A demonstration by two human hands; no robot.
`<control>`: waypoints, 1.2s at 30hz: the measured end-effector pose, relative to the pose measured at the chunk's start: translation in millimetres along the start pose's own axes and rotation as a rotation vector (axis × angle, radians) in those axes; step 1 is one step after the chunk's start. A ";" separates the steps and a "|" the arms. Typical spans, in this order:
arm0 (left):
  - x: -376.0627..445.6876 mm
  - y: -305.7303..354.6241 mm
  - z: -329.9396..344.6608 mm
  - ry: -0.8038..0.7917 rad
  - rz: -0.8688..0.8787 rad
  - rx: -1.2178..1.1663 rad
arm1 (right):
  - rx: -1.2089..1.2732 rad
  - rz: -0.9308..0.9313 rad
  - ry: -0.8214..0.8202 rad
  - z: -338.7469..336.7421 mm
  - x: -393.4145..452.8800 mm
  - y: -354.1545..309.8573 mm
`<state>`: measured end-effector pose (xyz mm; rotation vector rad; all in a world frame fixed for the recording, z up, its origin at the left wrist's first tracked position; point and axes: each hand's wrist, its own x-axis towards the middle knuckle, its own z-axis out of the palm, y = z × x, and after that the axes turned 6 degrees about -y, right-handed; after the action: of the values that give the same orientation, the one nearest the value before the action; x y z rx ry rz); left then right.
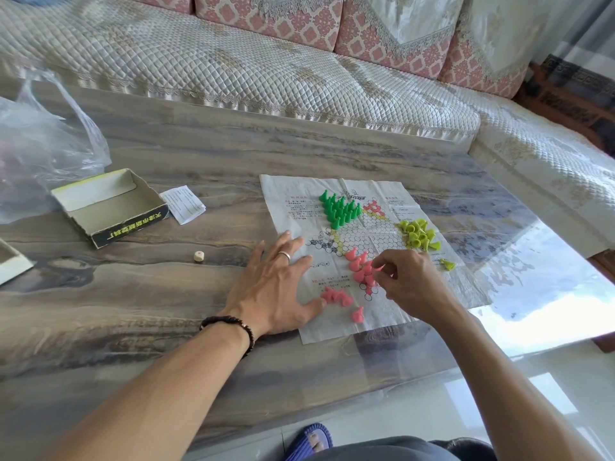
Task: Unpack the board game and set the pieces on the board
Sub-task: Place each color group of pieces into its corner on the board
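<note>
A paper game board (pixel 386 314) with a hexagon star grid lies flat on the table. Green cone pieces (pixel 340 209) stand packed at its far point. Yellow-green pieces (pixel 419 235) lie heaped at the right, one stray (pixel 448 264) off to the side. Pink pieces (pixel 359 266) stand in the near point; several more pink ones (pixel 337 297) lie loose near the board's near-left corner. My left hand (pixel 278 287) rests flat with spread fingers on the board's left edge. My right hand (pixel 411 281) pinches a pink piece (pixel 379 268) over the pink group.
The open game box (pixel 109 207) sits at the left with a folded leaflet (pixel 183 203) beside it and a small die (pixel 198 256) in front. A clear plastic bag (pixel 40 144) lies far left. A quilted sofa (pixel 299 71) runs behind the table (pixel 166 311).
</note>
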<state>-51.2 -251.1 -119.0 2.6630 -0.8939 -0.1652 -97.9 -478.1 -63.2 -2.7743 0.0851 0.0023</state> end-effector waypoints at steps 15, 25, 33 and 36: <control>-1.5 3.1 -3.8 -0.035 0.001 0.001 | 0.087 -0.112 -0.056 28.0 -20.2 -28.0; -4.7 3.2 -7.7 -0.203 0.054 0.071 | 0.113 -0.060 -0.031 23.7 -30.9 -23.0; -17.1 0.6 -7.6 -0.179 0.057 0.083 | 0.262 0.044 0.100 4.0 -35.2 5.5; -24.7 3.6 -1.5 -0.126 0.029 0.068 | 0.274 0.108 0.202 -1.0 -30.4 10.4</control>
<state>-72.6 -238.5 -116.2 2.7254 -0.9930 -0.3042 -128.9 -486.3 -65.6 -2.4851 0.2666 -0.2436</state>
